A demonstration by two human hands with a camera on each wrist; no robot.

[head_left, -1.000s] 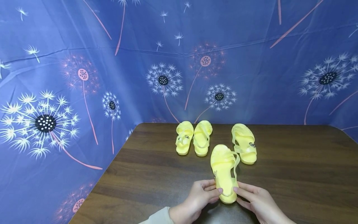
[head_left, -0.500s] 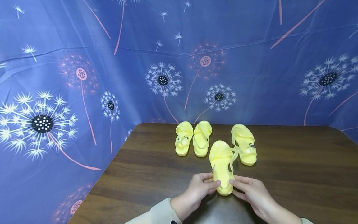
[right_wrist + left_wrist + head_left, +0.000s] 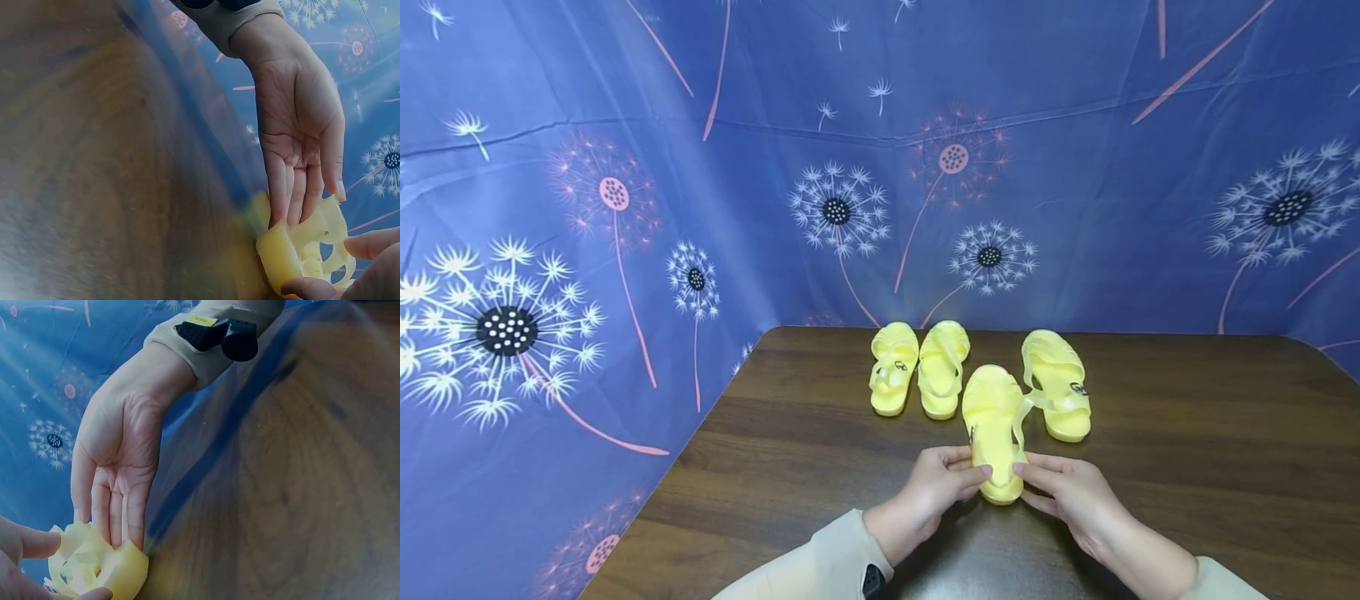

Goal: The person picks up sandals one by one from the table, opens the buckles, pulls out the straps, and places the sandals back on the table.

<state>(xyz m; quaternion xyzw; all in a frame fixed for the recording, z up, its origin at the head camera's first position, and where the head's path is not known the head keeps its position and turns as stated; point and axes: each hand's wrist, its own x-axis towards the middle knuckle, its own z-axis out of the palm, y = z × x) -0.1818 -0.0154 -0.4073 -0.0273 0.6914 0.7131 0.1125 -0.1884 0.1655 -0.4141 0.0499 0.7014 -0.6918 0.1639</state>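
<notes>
Both hands hold one yellow jelly sandal (image 3: 995,425) by its heel end, its toe pointing away from me. My left hand (image 3: 931,492) pinches the left side of the heel, thumb on top and fingers along the outside. On the opposite side my right hand (image 3: 1078,497) grips it the same way. In the left wrist view the sandal's heel (image 3: 132,567) sits between the fingertips of the two hands. The loose ankle strap (image 3: 1021,421) stands off to the right, overlapping the strap of another yellow sandal (image 3: 1060,392) behind it.
Two more yellow sandals, a left one (image 3: 891,375) and a right one (image 3: 942,371), stand side by side near the back edge of the brown wooden table (image 3: 790,442). A blue dandelion-print cloth (image 3: 1075,183) hangs behind and along the left side.
The held sandal has slid away from me, toward the back of the table, both hands moving along with it. The other sandals stay where they were.
</notes>
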